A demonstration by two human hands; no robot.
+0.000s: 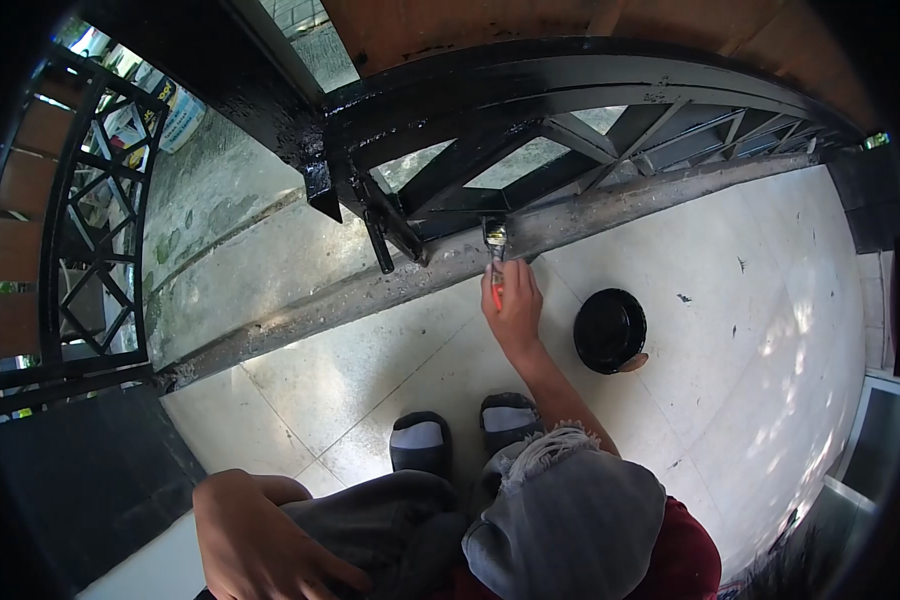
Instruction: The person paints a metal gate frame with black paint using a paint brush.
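My right hand (515, 302) is closed around the orange-red handle of a paintbrush (495, 240). The brush points away from me, its head up against the low black bar of a metal gate (455, 195). Whether the bristles press on the bar is hard to make out. To the right of that hand, a round black container (598, 330) with dark, glossy contents stands on the tiles. My left hand (315, 570) lies over my lap at the bottom edge, partly cut off. Its visible fingers are stretched out, and nothing shows in them.
A raised concrete strip (300, 310) runs under the gate. My sandalled feet (422, 440) are on the pale tiled floor (730, 370). At the left stands another black lattice gate panel (100, 220), with a paint bucket (180, 115) behind it. A grey cloth (570, 520) covers the lower middle.
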